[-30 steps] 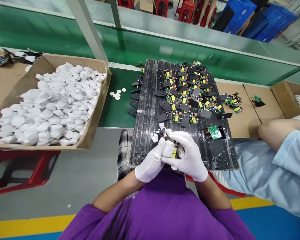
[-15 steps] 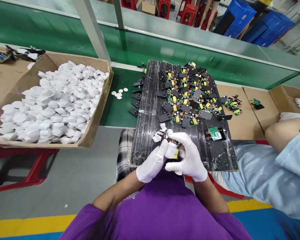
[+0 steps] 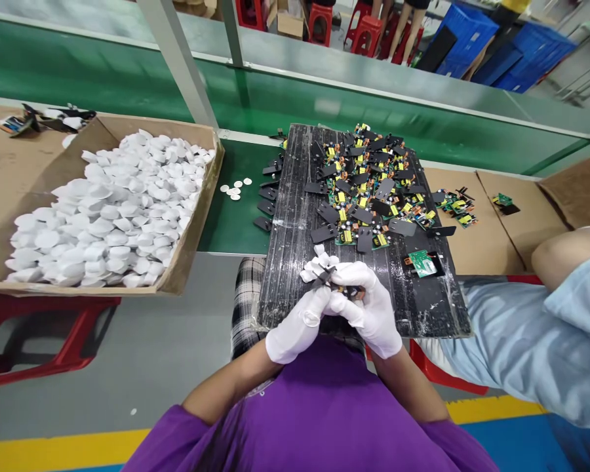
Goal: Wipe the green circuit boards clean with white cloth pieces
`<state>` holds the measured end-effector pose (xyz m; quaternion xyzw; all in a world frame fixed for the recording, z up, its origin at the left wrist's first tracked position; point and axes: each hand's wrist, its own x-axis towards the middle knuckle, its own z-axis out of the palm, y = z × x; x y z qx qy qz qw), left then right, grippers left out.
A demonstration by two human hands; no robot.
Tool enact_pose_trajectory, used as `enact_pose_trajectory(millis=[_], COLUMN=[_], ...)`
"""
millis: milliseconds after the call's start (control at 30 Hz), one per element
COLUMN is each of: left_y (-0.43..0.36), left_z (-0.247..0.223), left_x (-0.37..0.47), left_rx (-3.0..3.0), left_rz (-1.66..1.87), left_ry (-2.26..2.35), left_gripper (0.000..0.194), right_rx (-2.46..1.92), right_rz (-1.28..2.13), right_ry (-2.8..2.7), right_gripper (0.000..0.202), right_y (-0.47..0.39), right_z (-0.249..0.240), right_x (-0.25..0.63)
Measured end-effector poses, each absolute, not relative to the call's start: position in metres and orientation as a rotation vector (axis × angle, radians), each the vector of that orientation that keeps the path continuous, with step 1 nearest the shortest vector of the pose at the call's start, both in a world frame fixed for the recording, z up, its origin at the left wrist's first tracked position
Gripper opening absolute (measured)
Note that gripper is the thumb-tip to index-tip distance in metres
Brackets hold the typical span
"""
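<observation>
Both my hands wear white gloves and meet over the near edge of a black board [image 3: 295, 196]. My left hand [image 3: 299, 321] grips a small circuit board [image 3: 350, 291] with a black plate [image 3: 323, 278] sticking up from it. My right hand [image 3: 368, 305] closes round the same circuit board from the right, thumb and fingers pressed on it. Much of the piece is hidden by the gloves. Just beyond my fingers lie a few white pads [image 3: 317, 263]. Farther up the black board is a cluster of circuit boards [image 3: 368, 183] with black plates and yellow parts.
A cardboard box [image 3: 211, 177] full of white pads stands at the left. Small white discs [image 3: 235, 191] lie on the green table [image 3: 238, 229]. One green circuit board [image 3: 423, 263] lies apart at the right. Another person's leg [image 3: 501, 328] is close on my right.
My right thumb and fingers have closed in on the circuit board, covering the white and yellow parts that showed before. The black plate now points up more visibly. The view has shifted slightly.
</observation>
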<state>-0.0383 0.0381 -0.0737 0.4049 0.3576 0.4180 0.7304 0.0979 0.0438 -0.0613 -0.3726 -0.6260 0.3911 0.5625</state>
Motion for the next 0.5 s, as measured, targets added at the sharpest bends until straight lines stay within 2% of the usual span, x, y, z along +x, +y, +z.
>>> enact_pose_trajectory(millis=[200, 300, 433, 500], left_y=[0.036, 0.038, 0.043, 0.044], left_z=[-0.070, -0.072, -0.071, -0.071], left_x=[-0.037, -0.036, -0.038, -0.039], left_rx=[0.856, 0.736, 0.603, 0.561], left_rz=[0.894, 0.897, 0.857, 0.866], left_ry=[0.848, 0.886, 0.794, 0.755], left_gripper=[0.053, 0.057, 0.058, 0.058], right_rx=[-0.863, -0.932, -1.028, -1.039], right_rz=[0.747, 0.711, 0.543, 0.404], right_ry=[-1.510, -1.665, -1.993, -2.036], right_gripper=[0.011, 0.029, 0.071, 0.068], right_y=[0.043, 0.043, 0.045, 0.047], right_z=[-0.061, -0.059, -0.058, -0.060], right_x=[0.100, 0.104, 0.111, 0.113])
